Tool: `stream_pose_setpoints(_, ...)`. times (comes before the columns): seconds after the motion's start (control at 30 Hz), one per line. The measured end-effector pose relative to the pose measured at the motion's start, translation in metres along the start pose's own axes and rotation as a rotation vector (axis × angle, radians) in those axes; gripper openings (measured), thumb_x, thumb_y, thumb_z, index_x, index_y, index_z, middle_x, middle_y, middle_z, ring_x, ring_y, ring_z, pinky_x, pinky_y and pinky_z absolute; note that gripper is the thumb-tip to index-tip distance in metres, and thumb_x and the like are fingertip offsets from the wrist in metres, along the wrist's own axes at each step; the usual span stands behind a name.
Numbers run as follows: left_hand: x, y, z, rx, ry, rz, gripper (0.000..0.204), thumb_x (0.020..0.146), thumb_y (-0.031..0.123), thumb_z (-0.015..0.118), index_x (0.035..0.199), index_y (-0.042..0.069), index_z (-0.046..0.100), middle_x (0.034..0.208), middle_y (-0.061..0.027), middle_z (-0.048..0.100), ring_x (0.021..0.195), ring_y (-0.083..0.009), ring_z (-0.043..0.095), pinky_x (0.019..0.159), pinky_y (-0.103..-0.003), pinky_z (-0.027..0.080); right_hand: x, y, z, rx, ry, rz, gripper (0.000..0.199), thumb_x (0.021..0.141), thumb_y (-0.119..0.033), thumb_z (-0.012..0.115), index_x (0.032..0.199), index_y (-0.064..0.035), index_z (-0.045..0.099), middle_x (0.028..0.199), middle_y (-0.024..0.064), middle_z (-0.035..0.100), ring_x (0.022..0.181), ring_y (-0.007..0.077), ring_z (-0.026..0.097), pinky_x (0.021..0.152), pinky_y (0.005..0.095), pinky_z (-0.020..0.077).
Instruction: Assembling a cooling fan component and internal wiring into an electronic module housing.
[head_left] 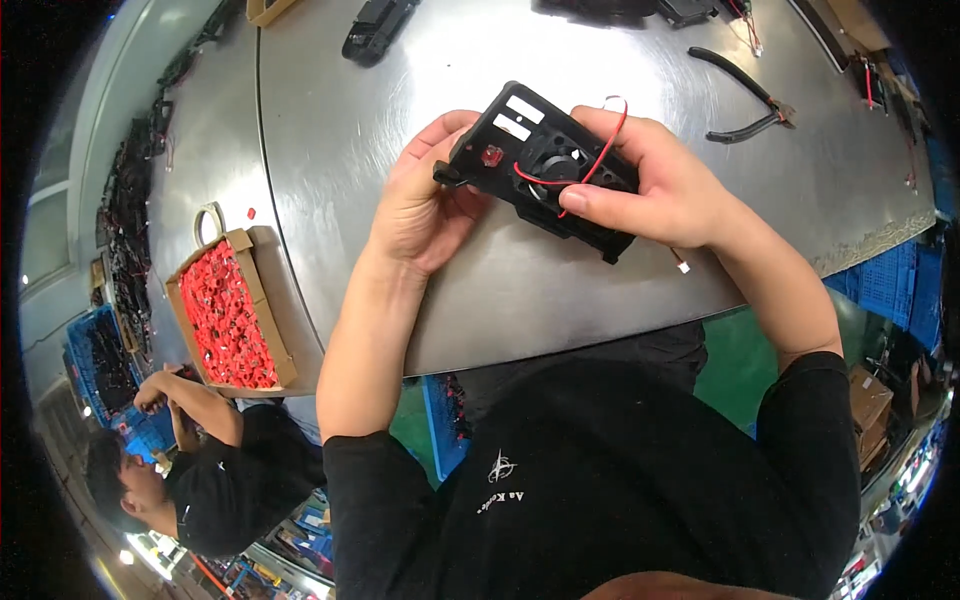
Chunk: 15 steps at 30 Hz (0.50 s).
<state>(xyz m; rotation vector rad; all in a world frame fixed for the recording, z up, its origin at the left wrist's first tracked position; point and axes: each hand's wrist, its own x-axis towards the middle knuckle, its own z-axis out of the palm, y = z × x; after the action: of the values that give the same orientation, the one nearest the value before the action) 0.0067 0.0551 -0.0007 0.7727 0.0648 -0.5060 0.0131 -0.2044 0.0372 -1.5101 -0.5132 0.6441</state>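
Between my hands, tilted above the metal table, is a black plastic housing (545, 135) with two white patches, a small red part (492, 156) and a round recess. My right hand (660, 185) grips its right end, the thumb pressing on the face beside a red wire (606, 150). The wire loops across the housing and up past its far edge. My left hand (428, 190) holds the left end; some of its fingers are hidden behind the housing. A small white connector (683, 267) on a thin lead hangs below my right hand.
Black-handled cutters (745, 95) lie at the far right. On the left stand a cardboard box (262, 300) of small red parts and a tape roll (208, 224). Another black part (377, 30) lies at the back. A co-worker (230, 470) is at the left.
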Motion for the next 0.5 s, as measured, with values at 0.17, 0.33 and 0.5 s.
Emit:
stream_pose_setpoints(0.17,-0.002,-0.002,0.003,0.011,0.032,-0.004,0.028,0.101,0.019,0.07,0.122,0.001,0.066,0.109,-0.0072,0.074,0.1,-0.0143,0.072,0.089,-0.03,0.059,0.0,-0.003,0.002,-0.06,0.007,-0.029,0.039,0.095,-0.02,0.073,0.127,0.0006,0.064,0.104,0.0028,0.069,0.097,0.0113,0.064,0.09,0.0286,0.0524)
stream_pose_setpoints(0.33,-0.002,-0.005,0.002,-0.018,-0.022,0.054,0.032,0.101,0.019,0.069,0.126,0.0,0.065,0.112,-0.0068,0.074,0.103,-0.0156,0.071,0.093,-0.031,0.058,0.0,0.008,0.01,0.141,0.099,0.014,0.04,0.097,-0.023,0.073,0.128,0.0012,0.064,0.106,0.0057,0.071,0.095,0.012,0.066,0.085,0.0295,0.0561)
stream_pose_setpoints(0.5,-0.005,-0.003,0.013,0.035,0.026,0.08,0.034,0.102,0.021,0.069,0.13,0.001,0.065,0.114,-0.007,0.073,0.105,-0.0156,0.069,0.098,-0.034,0.056,0.002,0.002,0.004,0.051,0.103,-0.069,0.039,0.097,-0.023,0.072,0.127,0.001,0.063,0.105,0.0081,0.071,0.087,0.0146,0.069,0.076,0.0318,0.0605)
